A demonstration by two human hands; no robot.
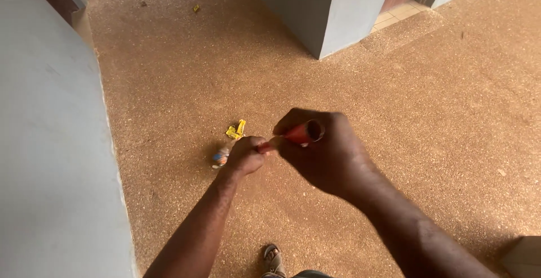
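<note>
We grip a red handle, a long stick that runs away from us and down toward the floor, with both hands closed round it. Our right hand is nearer the camera and wraps the top end, so that the hollow round tip of the stick shows just past the knuckles; the fingers are curled fully shut on it. Our left hand is lower along the same stick, also clenched tight, and only a short red stretch shows between the two fists. What the stick ends in we cannot tell, since the left hand and forearm hide everything below. On the speckled brown floor, just beyond the left hand, lie two bits of litter close together: a crumpled yellow wrapper and, just beside it toward the left wall, a small crushed scrap with blue and orange on it. Another tiny yellow scrap lies well apart, far up the corridor near the top edge. A grey wall runs along the left side, and a grey pillar corner stands ahead. Our sandalled foot shows at the bottom edge. As we judge it, the litter by the left hand remains ungathered on the floor, so the work there looks hardly begun.
</note>
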